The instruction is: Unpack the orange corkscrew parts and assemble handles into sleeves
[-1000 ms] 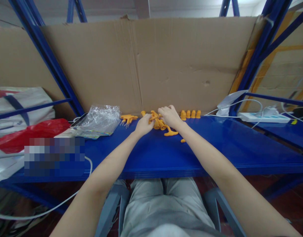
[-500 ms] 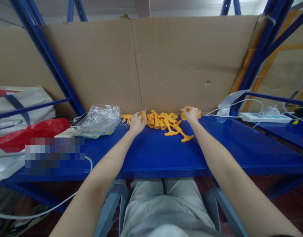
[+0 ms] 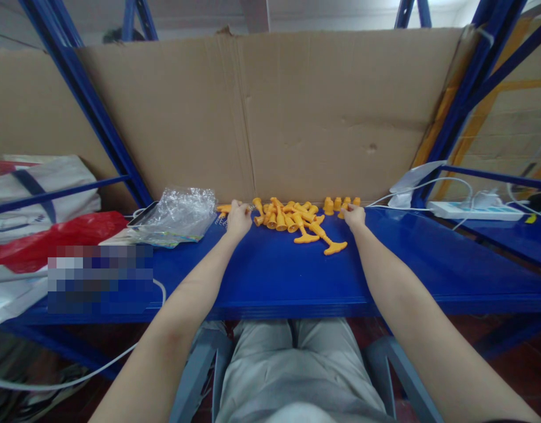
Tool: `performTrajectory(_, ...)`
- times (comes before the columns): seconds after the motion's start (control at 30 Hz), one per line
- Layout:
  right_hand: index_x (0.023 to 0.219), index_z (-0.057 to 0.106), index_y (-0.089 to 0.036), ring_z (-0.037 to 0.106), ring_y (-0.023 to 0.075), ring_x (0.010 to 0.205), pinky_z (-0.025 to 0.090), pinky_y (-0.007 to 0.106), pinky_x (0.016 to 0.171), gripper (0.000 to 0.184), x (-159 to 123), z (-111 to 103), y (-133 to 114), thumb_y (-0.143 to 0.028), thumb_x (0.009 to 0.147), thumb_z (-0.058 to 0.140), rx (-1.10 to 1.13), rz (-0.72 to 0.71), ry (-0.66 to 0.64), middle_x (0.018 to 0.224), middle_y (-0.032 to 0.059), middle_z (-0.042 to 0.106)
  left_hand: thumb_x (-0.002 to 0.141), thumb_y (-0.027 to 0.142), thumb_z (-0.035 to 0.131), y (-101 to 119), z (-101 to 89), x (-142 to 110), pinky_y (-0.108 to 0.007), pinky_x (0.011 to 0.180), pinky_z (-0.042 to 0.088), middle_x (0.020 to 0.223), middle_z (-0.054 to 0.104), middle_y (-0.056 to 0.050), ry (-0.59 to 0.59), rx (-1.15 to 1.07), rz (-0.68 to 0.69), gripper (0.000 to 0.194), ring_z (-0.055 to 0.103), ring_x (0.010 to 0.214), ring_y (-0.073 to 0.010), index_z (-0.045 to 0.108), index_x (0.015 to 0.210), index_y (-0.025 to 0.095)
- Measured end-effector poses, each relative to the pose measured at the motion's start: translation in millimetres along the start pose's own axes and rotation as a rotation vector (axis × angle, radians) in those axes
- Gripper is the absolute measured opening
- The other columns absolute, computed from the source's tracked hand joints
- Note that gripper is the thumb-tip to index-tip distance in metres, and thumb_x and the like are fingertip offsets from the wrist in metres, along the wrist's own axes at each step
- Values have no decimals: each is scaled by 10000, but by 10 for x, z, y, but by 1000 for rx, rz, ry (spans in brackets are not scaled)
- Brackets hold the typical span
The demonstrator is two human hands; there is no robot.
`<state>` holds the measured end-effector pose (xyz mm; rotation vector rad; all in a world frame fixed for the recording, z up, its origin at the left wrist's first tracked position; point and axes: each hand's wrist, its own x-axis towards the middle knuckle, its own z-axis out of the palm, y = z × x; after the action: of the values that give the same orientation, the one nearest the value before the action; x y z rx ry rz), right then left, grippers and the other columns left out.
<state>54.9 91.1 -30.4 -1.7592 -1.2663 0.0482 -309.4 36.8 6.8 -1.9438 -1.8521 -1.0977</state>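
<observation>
Yellow corkscrew handles (image 3: 224,208) with bare metal spirals lie at the back, left of centre. My left hand (image 3: 239,218) is closed beside them, and a spiral tip shows at its right side; the rest of what it holds is hidden. To its right lies a heap of yellow corkscrew parts (image 3: 292,217), with T-shaped handles and hollow sleeves. Several small yellow cups (image 3: 329,205) stand in a row by the cardboard. My right hand (image 3: 355,215) is at the front of this row, its fingers pinched on a yellow cup (image 3: 341,214).
A clear plastic bag (image 3: 177,214) and a red bag (image 3: 63,238) lie on the left. A cardboard wall (image 3: 318,117) closes the back of the blue table (image 3: 292,276). White cables and a power strip (image 3: 475,210) are at the right.
My left hand has moved slightly left, away from the heap. My right hand has shifted right and toward me, uncovering the row of yellow cups.
</observation>
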Motion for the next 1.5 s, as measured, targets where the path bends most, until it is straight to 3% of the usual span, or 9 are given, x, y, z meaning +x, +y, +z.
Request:
performTrajectory(0.17, 1110, 683, -161, 669, 241, 1012, 518, 354, 889, 362, -8, -13, 12, -150, 757, 604, 63, 127, -26, 1057, 123, 699, 866, 164, 487, 6, -48, 24, -344, 877, 506, 929, 665, -97, -73, 6, -20, 239, 649, 945, -243, 717, 929, 177)
performTrajectory(0.33, 963, 726, -169, 651, 259, 1048, 494, 370, 926, 221, -37, -46, -14, -176, 808, 569, -1, 89, -68, 1030, 127, 700, 879, 186, 496, -21, -65, 42, -326, 842, 494, 936, 744, -98, -87, 2, -70, 257, 686, 914, -251, 726, 992, 174)
performTrajectory(0.5, 980, 771, -240, 630, 281, 1112, 474, 435, 952, 248, -56, -41, -28, -243, 850, 560, -92, 71, -126, 1141, 109, 696, 923, 266, 468, -44, -57, 26, -316, 799, 499, 937, 755, -101, -87, 2, -84, 266, 700, 904, -252, 711, 995, 183)
performTrajectory(0.67, 1012, 782, -281, 595, 313, 1172, 426, 510, 1009, 271, -33, -12, -21, -268, 845, 570, -164, 58, -200, 1183, 107, 702, 909, 259, 494, -65, -9, 11, -322, 856, 505, 1071, 740, -96, -67, -10, -47, 260, 687, 1011, -253, 672, 1087, 194)
performTrajectory(0.83, 1124, 752, -303, 579, 313, 1221, 396, 513, 1047, 337, -33, 3, -38, -263, 864, 543, -214, 42, -268, 1230, 97, 689, 899, 253, 525, -146, 64, 1, -345, 985, 484, 1241, 687, -120, -117, 0, 8, 371, 632, 1172, -254, 601, 1253, 173)
performTrajectory(1.03, 1287, 674, -282, 528, 298, 1304, 357, 495, 1109, 427, -81, -36, -98, -272, 899, 496, -278, 47, -346, 1341, 82, 638, 909, 403, 547, -261, 90, -2, -383, 1068, 442, 1328, 648, -111, -232, 71, 124, 511, 577, 1266, -256, 521, 1372, 188)
performTrajectory(1.23, 1298, 667, -282, 520, 289, 1315, 377, 498, 1106, 447, -128, -78, -132, -269, 891, 482, -287, 40, -346, 1341, 87, 634, 967, 366, 418, -315, 118, 3, -480, 1135, 372, 1484, 523, -133, -294, 175, 81, 523, 454, 1400, -268, 440, 1459, 191)
performTrajectory(1.5, 1275, 688, -270, 537, 324, 1301, 395, 495, 1090, 440, -154, -109, -172, -232, 879, 501, -266, 45, -336, 1346, 93, 641, 974, 289, 328, -311, 101, -29, -591, 1169, 299, 1619, 312, -124, -468, 295, -78, 566, 248, 1514, -264, 346, 1535, 215)
